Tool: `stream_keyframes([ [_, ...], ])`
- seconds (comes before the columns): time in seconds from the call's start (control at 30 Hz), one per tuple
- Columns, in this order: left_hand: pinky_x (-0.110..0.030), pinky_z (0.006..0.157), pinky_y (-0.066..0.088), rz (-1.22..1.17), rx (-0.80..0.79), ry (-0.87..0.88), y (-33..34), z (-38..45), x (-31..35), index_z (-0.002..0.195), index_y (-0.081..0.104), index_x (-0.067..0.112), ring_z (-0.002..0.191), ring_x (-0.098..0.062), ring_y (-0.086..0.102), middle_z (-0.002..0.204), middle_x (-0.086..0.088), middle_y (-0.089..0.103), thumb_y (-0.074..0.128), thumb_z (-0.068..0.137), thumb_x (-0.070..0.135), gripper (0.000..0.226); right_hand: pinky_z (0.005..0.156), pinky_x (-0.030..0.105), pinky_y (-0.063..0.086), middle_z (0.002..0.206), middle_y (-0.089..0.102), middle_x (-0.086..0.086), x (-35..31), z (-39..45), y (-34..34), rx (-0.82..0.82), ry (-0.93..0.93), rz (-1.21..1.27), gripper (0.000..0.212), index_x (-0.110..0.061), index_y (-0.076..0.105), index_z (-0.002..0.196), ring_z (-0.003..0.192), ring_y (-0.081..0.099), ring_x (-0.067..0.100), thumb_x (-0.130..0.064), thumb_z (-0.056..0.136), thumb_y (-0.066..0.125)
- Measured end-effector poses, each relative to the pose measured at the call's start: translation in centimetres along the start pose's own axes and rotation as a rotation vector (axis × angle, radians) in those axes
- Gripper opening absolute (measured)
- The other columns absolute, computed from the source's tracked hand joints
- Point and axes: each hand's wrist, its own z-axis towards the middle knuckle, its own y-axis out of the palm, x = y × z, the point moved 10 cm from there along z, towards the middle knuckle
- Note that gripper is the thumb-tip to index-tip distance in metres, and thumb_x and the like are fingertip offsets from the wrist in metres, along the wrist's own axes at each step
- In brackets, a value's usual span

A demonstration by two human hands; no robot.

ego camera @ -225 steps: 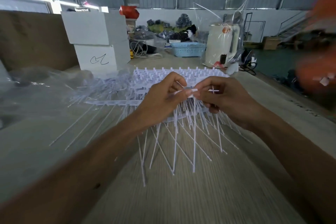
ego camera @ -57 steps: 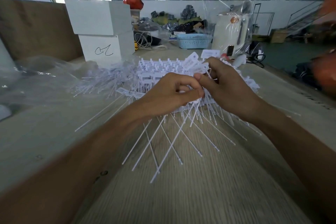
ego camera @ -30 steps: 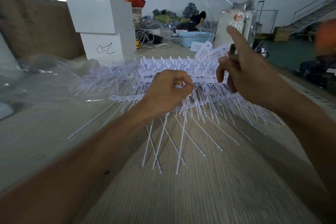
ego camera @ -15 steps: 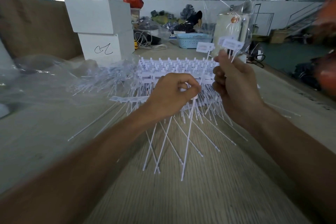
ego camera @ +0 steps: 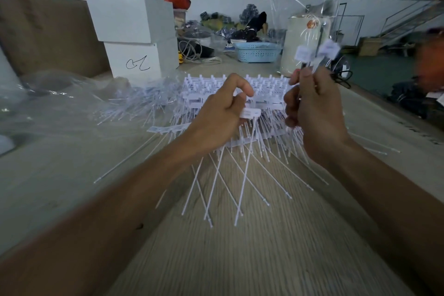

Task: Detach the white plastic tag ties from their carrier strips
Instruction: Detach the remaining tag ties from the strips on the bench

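A stack of white carrier strips (ego camera: 262, 94) full of tag ties lies on the wooden table (ego camera: 240, 255), their thin tails fanning toward me. My left hand (ego camera: 221, 118) is above the stack, closed on several tag ties (ego camera: 242, 175) whose tails hang down over the table; one flat tag head shows at my fingertips. My right hand (ego camera: 312, 113) is raised beside it on the right, pinching a small bunch of detached tag ties (ego camera: 314, 51) with their flat heads sticking up, blurred.
Two stacked white boxes (ego camera: 134, 36) stand at the back left. Crumpled clear plastic (ego camera: 60, 98) with loose ties lies at the left. A blue basket (ego camera: 257, 51) and a white container in a clear bag (ego camera: 305, 38) are behind the strips. A blurred orange shape (ego camera: 430, 65) is at the right.
My right hand has pulled its bunch of ties up and to the right, away from the left hand. The left hand stays over the strips with its ties.
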Motion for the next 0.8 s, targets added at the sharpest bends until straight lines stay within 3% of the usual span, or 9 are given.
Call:
stream_keyframes([
  [0.03,-0.029,0.056,0.046,-0.001,0.014,0.011,-0.2,0.0,0.2,0.104,0.048,0.03,0.055,-0.039,0.042,0.072,-0.032,0.047,0.036,0.108,0.023,0.015,0.044,0.021,0.032,0.053,0.046,-0.01,0.6,-0.2,0.3,-0.03,0.04,-0.04,0.027,-0.017,0.058,0.094,0.044,0.036,0.008,-0.029,0.108,0.039],
  [0.13,-0.048,0.056,0.051,0.043,0.061,0.071,-0.6,0.1,1.0,0.11,0.045,0.026,0.052,-0.028,0.036,0.053,0.001,0.043,0.039,0.107,0.023,0.008,0.043,0.021,0.025,0.047,0.036,-0.011,2.8,-1.5,2.8,-0.204,0.229,-0.022,0.025,-0.015,0.065,0.093,0.042,0.03,0.008,-0.034,0.103,0.053],
  [0.2,-0.056,0.062,0.053,0.066,0.093,0.093,-0.7,0.1,1.3,0.112,0.044,0.021,0.052,-0.031,0.037,0.053,-0.001,0.043,0.043,0.106,0.019,0.006,0.041,0.023,0.023,0.048,0.03,-0.008,3.4,-2.6,4.5,-0.322,0.33,0.037,0.032,-0.017,0.052,0.079,0.044,0.025,0.011,-0.042,0.098,0.06],
  [0.27,-0.05,0.057,0.052,0.093,0.132,0.125,-1.2,-0.1,1.8,0.112,0.045,0.018,0.05,-0.025,0.042,0.056,-0.001,0.046,0.044,0.106,0.016,0.007,0.039,0.022,0.02,0.051,0.024,-0.008,3.3,-3.1,5.4,-0.405,0.354,0.087,0.035,-0.023,0.043,0.075,0.044,0.02,0.01,-0.04,0.095,0.065],
  [0.37,-0.03,0.053,0.044,0.126,0.171,0.195,-1.7,-0.3,2.8,0.11,0.047,0.013,0.055,-0.012,0.053,0.064,0.001,0.054,0.046,0.106,0.017,0.006,0.038,0.02,0.019,0.055,0.022,-0.008,3.0,-3.2,5.6,-0.432,0.339,0.114,0.022,-0.009,0.066,0.091,0.043,0.019,0.008,-0.031,0.093,0.069],
  [0.47,-0.013,0.057,0.034,0.156,0.166,0.206,-1.6,-0.2,3.0,0.109,0.048,0.011,0.061,-0.002,0.044,0.081,0.012,0.049,0.045,0.105,0.013,0.005,0.035,0.018,0.019,0.05,0.025,-0.009,3.7,-3.5,5.6,-0.435,0.397,0.122,0.024,-0.004,0.067,0.093,0.039,0.021,0.006,-0.028,0.096,0.065],
  [0.6,-0.025,0.069,0.04,0.167,0.103,0.097,-1.0,0.1,1.2,0.108,0.049,0.02,0.064,-0.003,0.047,0.086,0.008,0.056,0.045,0.106,0.026,0.008,0.035,0.018,0.019,0.055,0.025,-0.005,3.4,-2.9,5.3,-0.42,0.365,0.163,0.028,-0.012,0.064,0.081,0.041,0.019,0.008,-0.029,0.101,0.057],
  [0.7,-0.04,0.086,0.045,0.201,0.106,-0.032,-1.8,0.3,-0.5,0.083,0.056,0.022,0.074,-0.012,0.062,0.075,0.004,0.065,0.044,0.106,0.038,0.031,0.037,0.019,0.02,0.062,0.035,-0.003,3.2,-2.4,4.6,-0.378,0.288,0.115,0.03,-0.014,0.068,0.079,0.046,0.022,0.01,-0.032,0.1,0.059],
  [0.8,-0.033,0.072,0.047,0.093,0.059,-0.034,-1.8,0.5,-0.6,0.074,0.059,0.007,0.064,-0.019,0.059,0.069,-0.008,0.063,0.047,0.106,0.025,0.039,0.041,0.021,0.023,0.063,0.046,-0.003,3.4,-2.3,4.2,-0.344,0.254,0.047,0.031,-0.01,0.075,0.091,0.046,0.033,0.01,-0.037,0.098,0.062],
])
